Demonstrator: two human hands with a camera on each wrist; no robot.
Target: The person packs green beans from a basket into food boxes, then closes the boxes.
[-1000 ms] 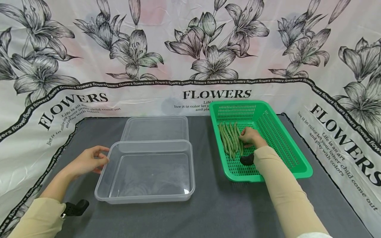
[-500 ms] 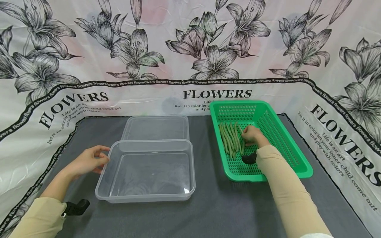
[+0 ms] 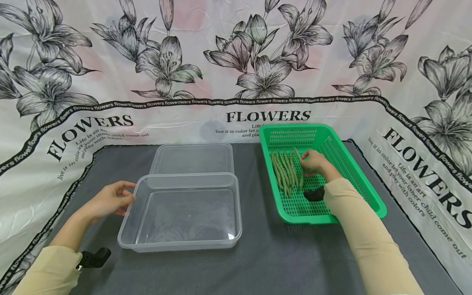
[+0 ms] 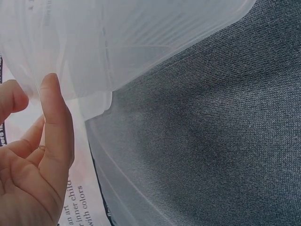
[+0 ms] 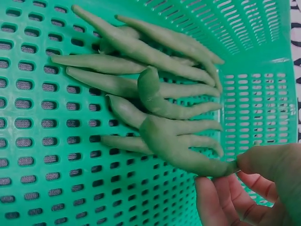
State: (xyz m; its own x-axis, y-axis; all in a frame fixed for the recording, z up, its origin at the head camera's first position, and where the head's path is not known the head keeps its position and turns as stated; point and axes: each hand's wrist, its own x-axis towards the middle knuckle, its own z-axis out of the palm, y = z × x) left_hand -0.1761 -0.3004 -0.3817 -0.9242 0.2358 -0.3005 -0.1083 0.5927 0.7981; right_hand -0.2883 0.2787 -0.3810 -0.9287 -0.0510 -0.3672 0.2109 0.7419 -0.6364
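Observation:
My right hand is inside the green basket, pinching the end of a green bean between thumb and fingertips. The other green beans lie side by side along the basket's left part, just left of that hand. In the right wrist view the pinched bean overlaps several of them. My left hand is at the left rim of a clear plastic box. Its thumb and index fingertip touch the box wall near the back left corner, the fingers loosely bent. The box has nothing in it.
A clear plastic lid lies flat behind the box. The dark grey cloth covers the table between box and basket. A white curtain with flower prints rises along the back and both sides.
My right hand has moved slightly right and back within the basket, drawing a bean away from the row. The left hand and the box have stayed in place.

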